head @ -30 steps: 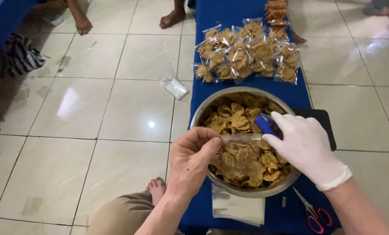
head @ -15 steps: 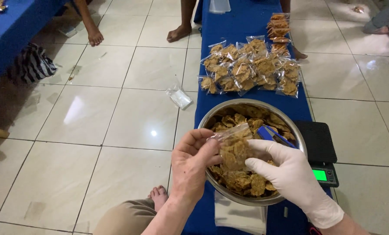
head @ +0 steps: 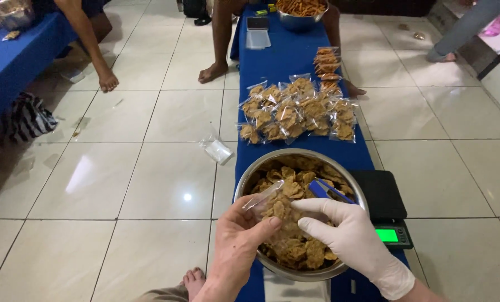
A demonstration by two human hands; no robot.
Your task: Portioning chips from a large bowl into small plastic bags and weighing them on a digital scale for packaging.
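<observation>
At the lower centre of the frame, over the steel bowl (head: 250,184), the bare left hand (head: 236,246) pinches a clear bag (head: 264,197) open while the gloved right hand (head: 348,235), fingers curled, apparently feeds crackers (head: 295,246) in, so spills drop back.

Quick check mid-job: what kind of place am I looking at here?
Probably a small, informal snack-packing workspace on a white tiled floor. Signs: a steel bowl of brown fried chips, rows of filled clear plastic snack packets on a long blue-covered table, and a black digital scale beside the bowl.
</observation>
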